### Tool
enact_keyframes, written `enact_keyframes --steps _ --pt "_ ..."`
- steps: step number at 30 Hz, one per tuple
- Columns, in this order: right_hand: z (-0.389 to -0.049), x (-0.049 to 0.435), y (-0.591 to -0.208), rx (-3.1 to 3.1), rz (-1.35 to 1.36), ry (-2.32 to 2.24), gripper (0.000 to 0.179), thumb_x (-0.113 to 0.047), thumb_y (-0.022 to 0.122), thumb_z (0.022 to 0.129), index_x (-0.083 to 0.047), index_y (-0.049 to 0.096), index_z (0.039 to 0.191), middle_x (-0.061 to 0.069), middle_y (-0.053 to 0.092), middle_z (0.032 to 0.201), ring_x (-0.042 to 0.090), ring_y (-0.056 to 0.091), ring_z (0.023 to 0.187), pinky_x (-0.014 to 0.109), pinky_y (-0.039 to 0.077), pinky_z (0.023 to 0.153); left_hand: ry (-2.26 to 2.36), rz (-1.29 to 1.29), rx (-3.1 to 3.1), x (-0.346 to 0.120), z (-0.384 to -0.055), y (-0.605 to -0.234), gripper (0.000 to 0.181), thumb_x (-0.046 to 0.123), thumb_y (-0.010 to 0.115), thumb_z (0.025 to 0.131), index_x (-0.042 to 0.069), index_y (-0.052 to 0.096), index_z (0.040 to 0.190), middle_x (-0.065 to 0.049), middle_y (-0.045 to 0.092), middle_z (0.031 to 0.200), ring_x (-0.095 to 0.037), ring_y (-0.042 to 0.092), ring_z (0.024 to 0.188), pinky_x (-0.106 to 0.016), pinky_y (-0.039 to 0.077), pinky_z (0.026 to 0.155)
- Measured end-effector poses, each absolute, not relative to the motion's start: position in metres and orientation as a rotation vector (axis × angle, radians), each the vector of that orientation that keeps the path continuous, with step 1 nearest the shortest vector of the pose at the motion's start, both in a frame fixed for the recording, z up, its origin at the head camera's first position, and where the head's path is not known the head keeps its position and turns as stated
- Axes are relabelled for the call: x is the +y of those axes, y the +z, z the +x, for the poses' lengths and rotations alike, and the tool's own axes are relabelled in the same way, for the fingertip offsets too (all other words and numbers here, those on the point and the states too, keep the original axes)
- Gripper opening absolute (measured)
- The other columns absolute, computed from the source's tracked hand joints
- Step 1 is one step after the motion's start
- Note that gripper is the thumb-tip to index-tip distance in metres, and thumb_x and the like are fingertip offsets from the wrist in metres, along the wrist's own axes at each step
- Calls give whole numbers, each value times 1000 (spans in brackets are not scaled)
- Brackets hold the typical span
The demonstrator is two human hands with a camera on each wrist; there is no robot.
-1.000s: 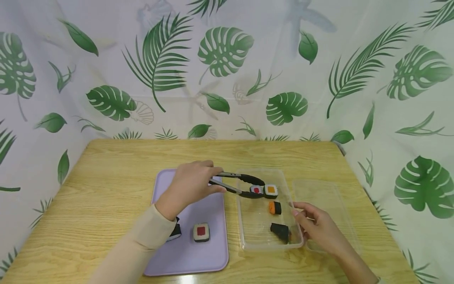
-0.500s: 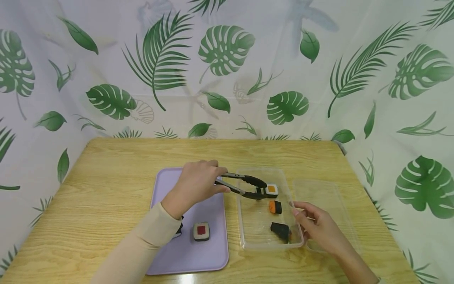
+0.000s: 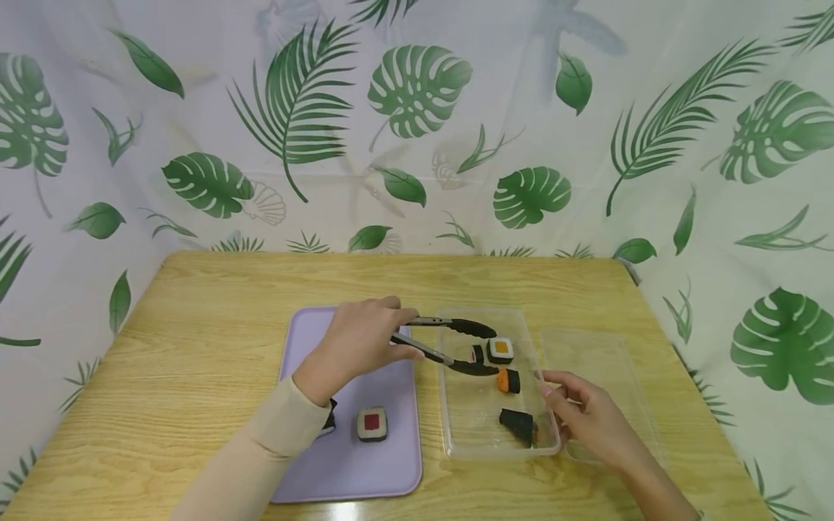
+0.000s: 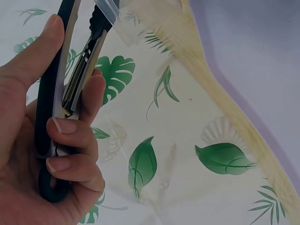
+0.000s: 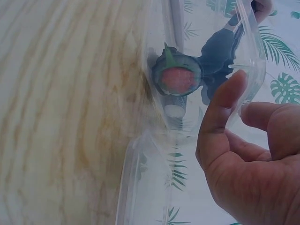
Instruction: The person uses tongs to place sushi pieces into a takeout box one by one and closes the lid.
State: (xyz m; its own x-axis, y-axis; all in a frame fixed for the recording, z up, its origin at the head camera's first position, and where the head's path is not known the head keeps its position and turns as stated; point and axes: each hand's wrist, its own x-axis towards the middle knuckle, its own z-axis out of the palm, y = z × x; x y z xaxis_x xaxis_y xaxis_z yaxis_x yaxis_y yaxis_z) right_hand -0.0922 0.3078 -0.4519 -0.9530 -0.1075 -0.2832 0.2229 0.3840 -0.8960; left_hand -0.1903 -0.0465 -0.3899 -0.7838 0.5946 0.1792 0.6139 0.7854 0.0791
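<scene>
Fingers [image 4: 77, 135] of the left hand [image 3: 361, 333] grasp black tongs [image 3: 472, 328]; the right hand [image 3: 589, 416] pinches a clear box [image 3: 469, 418].

Tongs [image 3: 474, 368]: silver arms, black tips. Container [image 3: 469, 427]: clear. Square sushi roll [image 3: 500, 350]: orange centre, white ring, black edge. Gunkan [image 3: 508, 380]: orange, black band. Hand roll [image 3: 516, 424]: black. Tray [image 3: 384, 477]: lavender. Tabletop [image 3: 228, 325]: yellowish wood grain. Backdrop [image 3: 417, 90]: white, green leaf print.

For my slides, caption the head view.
Left hand holds tongs amid sushi pieces in a clear box; right hand holds its side.
</scene>
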Motion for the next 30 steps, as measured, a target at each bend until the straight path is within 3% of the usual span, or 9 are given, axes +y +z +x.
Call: enact_keyframes --steps 6,13,30 --pt "-91 308 -454 2352 99 -1589 59 -36 55 111 0 43 157 13 61 99 16 62 65 37 60 59 -372 -976 -2884 -60 -189 -390 62 64 80 83 26 73 132 6 73 104 -8 64 78 -24 45 59" --pt "-92 310 -456 2353 91 -1594 60 -36 55 111 -1 43 157 13 62 100 16 62 64 38 60 59 -617 -1018 -2871 -97 -180 -387 66 61 81 84 21 72 136 9 68 96 -5 51 69 -23 41 60" --pt "-91 308 -452 2350 98 -1603 58 -34 55 111 0 43 156 13 62 100 16 62 65 38 60 58 -669 -941 -2967 -204 -136 -399 70 65 80 80 22 73 134 19 58 92 4 43 66 -20 40 63"
